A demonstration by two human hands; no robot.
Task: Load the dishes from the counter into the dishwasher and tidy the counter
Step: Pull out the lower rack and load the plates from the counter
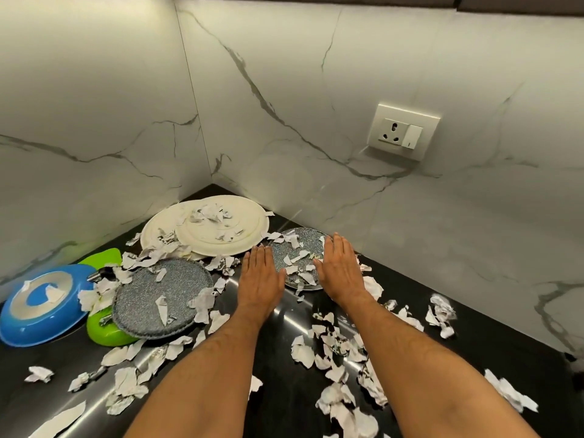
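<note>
Head camera, looking down into a kitchen corner: a glossy black counter [284, 314] fills the lower half of the frame, meeting white marble-veined wall panels [316, 90] that rise across the top. A cream socket and switch plate [404, 131] sits on the wall at right of centre. Torn paper scraps [335, 343] litter the counter from lower left to lower right.

At centre, both bare forearms reach forward. The left hand [260, 276] lies flat with its fingers straight and close together, just left of a small speckled grey plate [294, 257]; the right hand [339, 270], fingers likewise straight, rests on that plate's right edge. Neither hand holds anything.

Two cream plates [221, 226] overlap in the corner behind, scraps heaped on them. Left of centre a second speckled grey plate [148, 298] lies over a green dish [104, 330]. An upturned blue bowl [44, 305] sits at the far left edge, touching the green dish.
</note>
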